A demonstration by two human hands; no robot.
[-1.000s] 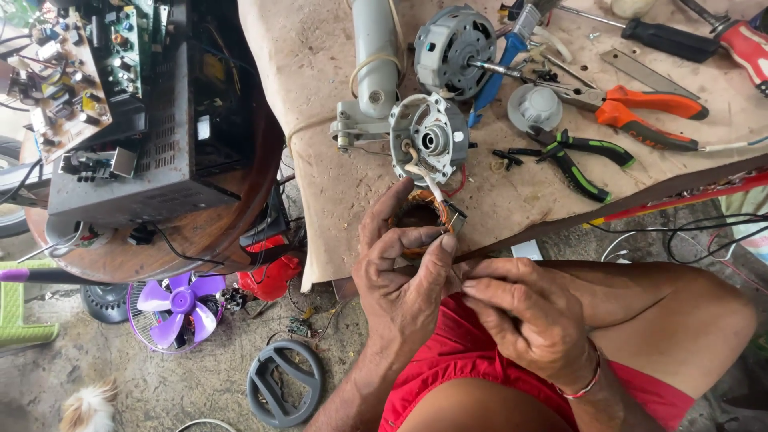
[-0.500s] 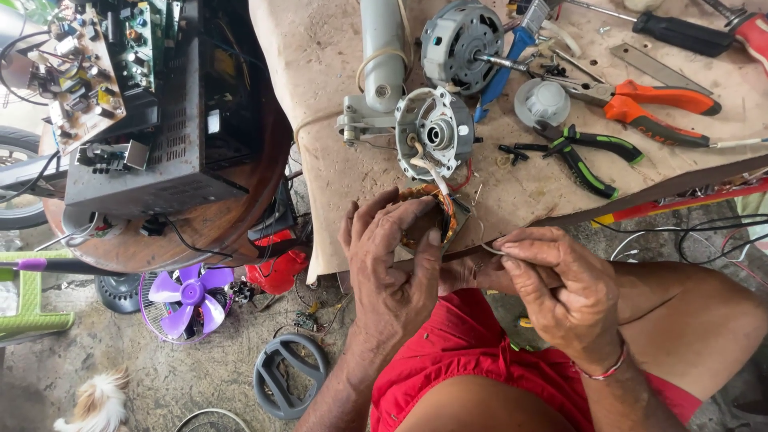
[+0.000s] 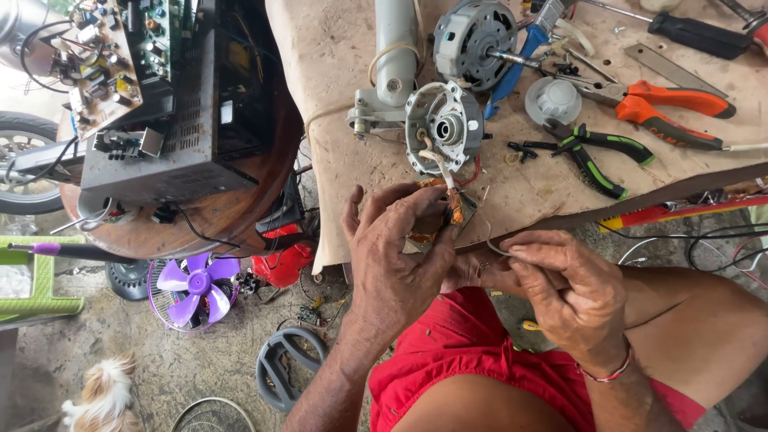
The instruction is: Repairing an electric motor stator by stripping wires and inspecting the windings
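Far left: green stool, tyre above it. Circuit board leaning on a black chassis atop a round wooden table. On the ground below, purple fan, grey grille, small dog at the bottom edge.

On the board bench: grey tube upright in view, motor end cap just right of its bracket, wires running down from the cap to the copper-wound stator at the bench's near edge. Behind the cap, grey motor.

Left hand wrapped around the stator from below and left, fingers curled over its top, thumb on the right side; held firmly, about half of the stator hidden by the fingers.

Right hand just right of the left, touching it at the thumb base, fingertips pinched together on a thin pale wire leading toward the stator; other fingers folded in. Red band at the wrist.

Further right on the bench: grey knob, green pliers, orange pliers, black screwdriver at the top. Red shorts beneath both hands.
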